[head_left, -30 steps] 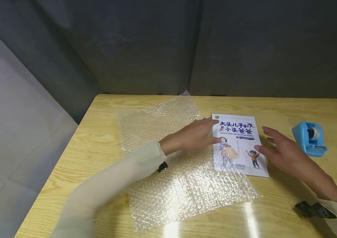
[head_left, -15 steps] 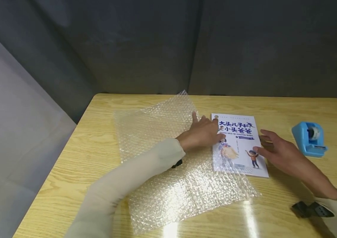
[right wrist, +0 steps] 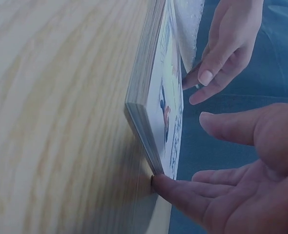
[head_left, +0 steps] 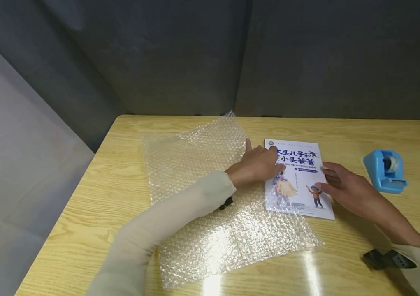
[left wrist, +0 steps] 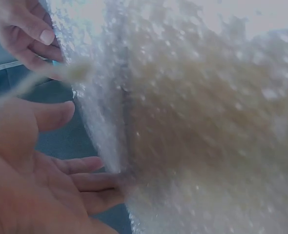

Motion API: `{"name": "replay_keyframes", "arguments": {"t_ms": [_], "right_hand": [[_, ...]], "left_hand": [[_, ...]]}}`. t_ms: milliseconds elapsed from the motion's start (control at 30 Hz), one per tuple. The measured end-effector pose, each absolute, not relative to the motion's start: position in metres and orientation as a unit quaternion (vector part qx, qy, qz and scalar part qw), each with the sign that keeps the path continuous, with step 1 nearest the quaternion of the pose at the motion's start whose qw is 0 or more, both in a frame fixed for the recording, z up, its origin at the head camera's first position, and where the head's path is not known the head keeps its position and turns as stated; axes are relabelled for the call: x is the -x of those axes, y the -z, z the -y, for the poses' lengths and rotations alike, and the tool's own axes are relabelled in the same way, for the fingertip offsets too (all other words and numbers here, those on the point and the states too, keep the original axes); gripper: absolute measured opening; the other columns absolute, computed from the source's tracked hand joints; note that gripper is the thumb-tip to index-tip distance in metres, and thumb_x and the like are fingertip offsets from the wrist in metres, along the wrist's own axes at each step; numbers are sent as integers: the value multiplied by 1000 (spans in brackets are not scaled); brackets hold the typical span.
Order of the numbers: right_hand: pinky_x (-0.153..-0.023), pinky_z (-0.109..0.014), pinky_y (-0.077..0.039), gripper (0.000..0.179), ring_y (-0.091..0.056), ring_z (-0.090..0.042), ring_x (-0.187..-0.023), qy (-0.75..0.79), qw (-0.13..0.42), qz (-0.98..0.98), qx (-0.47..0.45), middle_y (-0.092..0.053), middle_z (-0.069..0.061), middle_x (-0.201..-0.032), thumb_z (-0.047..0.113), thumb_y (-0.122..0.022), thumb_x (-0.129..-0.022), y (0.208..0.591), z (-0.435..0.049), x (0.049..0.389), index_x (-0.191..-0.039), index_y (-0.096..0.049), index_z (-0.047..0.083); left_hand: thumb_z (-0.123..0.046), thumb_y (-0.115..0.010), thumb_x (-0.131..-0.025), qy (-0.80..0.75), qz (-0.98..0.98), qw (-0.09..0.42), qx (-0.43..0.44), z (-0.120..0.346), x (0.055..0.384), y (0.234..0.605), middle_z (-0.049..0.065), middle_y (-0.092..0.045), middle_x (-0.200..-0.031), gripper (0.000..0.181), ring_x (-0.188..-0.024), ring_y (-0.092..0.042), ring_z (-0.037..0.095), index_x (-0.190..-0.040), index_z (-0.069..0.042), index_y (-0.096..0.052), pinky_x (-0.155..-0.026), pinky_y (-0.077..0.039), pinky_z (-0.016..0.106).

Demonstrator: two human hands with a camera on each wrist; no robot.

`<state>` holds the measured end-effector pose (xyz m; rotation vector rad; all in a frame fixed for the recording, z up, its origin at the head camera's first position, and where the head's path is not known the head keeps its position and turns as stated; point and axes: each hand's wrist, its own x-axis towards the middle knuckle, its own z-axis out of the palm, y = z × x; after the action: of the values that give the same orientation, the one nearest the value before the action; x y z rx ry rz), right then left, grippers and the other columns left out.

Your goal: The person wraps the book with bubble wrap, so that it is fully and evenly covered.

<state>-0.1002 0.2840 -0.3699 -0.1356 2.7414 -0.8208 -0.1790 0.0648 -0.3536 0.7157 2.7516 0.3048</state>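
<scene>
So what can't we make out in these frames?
Title on the book: left end covered by the left grip, head view.
Small print above it: too small to read, head view.
Book's underside: hidden by the book itself, head view.
Book's far end: cut off by the top edge, right wrist view.
Bubble wrap: largely blurred, left wrist view.
Left sleeve: cut off by the bottom edge, head view.

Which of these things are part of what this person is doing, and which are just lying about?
Seemingly in the job:
Book, right hand at its edge
Bubble wrap, overlapping the book, left hand at its edge

Lying about:
Tape dispenser, untouched, though it may belong too
</scene>
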Motion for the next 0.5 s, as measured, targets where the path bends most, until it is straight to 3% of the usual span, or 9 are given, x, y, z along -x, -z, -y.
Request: {"name": "replay_keyframes", "arguments": {"t_ms": [200,300,367,500], "right_hand": [[-92,-64,-37,82,-39,-55,-120,288,137,-947,46,-34,-39,-138,44,-53,-95,369,-288,98,-144,-19,-13],[-92,-64,-36,81,-39,-55,-120,290,135,-947,38,-34,-38,-138,45,-52,-95,369,-288,96,-143,-22,-13],[-92,-65,-36,81,-38,-56,-120,293,134,-946,36,-33,-38,-138,45,-52,-95,369,-289,96,-143,-22,-13],[-92,-64,-37,84,-36,-56,-122,297,137,-945,23,-30,-38,-140,48,-51,-95,370,-289,96,-144,-20,-13]], "left_hand": [[-44,-54,-94,-154,-948,150,-234,-72,181,352,-5,-60,-69,56,-91,-64,15,-135,-6,-47,-112,4,53],[-39,-57,-94,-181,-947,143,-223,-77,183,351,-5,-62,-79,54,-98,-62,14,-135,-7,-45,-113,-2,52],[-34,-59,-93,-204,-945,137,-216,-80,185,350,-4,-64,-96,52,-109,-58,13,-137,-10,-44,-114,-8,49],[-24,-63,-91,-255,-935,128,-212,-83,188,348,-3,-58,-122,52,-117,-50,11,-138,-14,-44,-107,-32,32]]}}
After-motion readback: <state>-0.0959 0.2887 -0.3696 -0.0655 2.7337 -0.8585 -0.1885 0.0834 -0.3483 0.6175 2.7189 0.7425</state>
